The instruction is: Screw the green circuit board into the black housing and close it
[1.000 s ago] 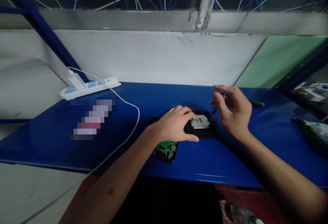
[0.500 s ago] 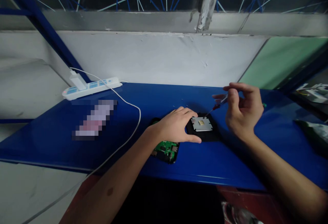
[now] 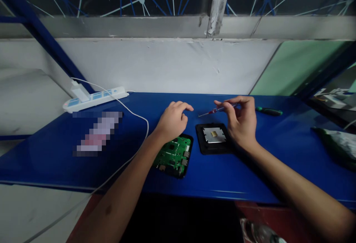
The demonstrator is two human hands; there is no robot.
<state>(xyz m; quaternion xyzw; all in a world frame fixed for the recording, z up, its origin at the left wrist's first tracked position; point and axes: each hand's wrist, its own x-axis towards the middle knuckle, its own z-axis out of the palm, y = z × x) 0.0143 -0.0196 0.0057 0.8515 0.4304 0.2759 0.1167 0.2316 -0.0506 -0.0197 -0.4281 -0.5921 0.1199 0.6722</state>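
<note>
In my right hand (image 3: pixel 242 122) a slim screwdriver (image 3: pixel 213 111) with a clear and red handle is gripped, its shaft pointing left just above the blue table. A tiny speck shows by its tip, too small to name. Below it lies a black cover (image 3: pixel 204 147) with a silver metal plate (image 3: pixel 219 136) and a tan square pad. My left hand (image 3: pixel 174 120) hovers over the far edge of a green circuit board (image 3: pixel 174 152) in a black case, index finger reaching right and thumb apart, with nothing seen in it. My left wrist hides part of the board.
A green and black screwdriver (image 3: pixel 269 111) lies right of my right hand. At the back left stands a white power strip (image 3: pixel 108 94) with a plugged-in charger (image 3: pixel 80 91). Its white cable (image 3: pixel 146 124) crosses the table. A bag (image 3: pixel 338 144) sits at the right edge.
My left hand has drawn away from the black cover, up and left. My right hand has lifted the screwdriver off the plate and swung it left. The green-handled screwdriver has come into view.
</note>
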